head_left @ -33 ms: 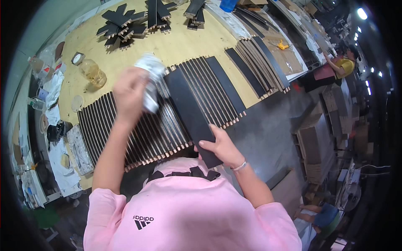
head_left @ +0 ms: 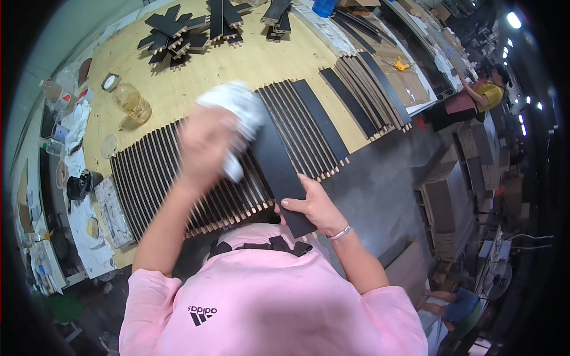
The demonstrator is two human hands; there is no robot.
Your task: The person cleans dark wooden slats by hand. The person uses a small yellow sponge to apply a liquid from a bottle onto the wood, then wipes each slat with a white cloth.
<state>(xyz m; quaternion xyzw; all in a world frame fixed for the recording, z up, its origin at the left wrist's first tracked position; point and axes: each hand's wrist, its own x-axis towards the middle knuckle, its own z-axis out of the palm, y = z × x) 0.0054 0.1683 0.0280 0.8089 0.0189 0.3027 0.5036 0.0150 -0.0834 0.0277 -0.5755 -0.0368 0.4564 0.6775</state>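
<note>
- shifted rightward: left hand (head_left: 205, 142), clutching crumpled white cloth (head_left: 237, 104), overlapping long black board (head_left: 278, 157)
- right hand (head_left: 317, 207) clamps its near end
- clear rounded jar (head_left: 132, 105) beyond narrow black slats (head_left: 145, 181)

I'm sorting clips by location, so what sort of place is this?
Probably a factory workshop, perhaps for woodworking: many dark slats lined up on a large worktable, stacked brown boards or cartons on the floor, and a co-worker farther off.

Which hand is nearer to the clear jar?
Left. The left hand, with the white cloth, is right of the jar and nearer the body; the right hand is farther right, holding a black board.
</note>
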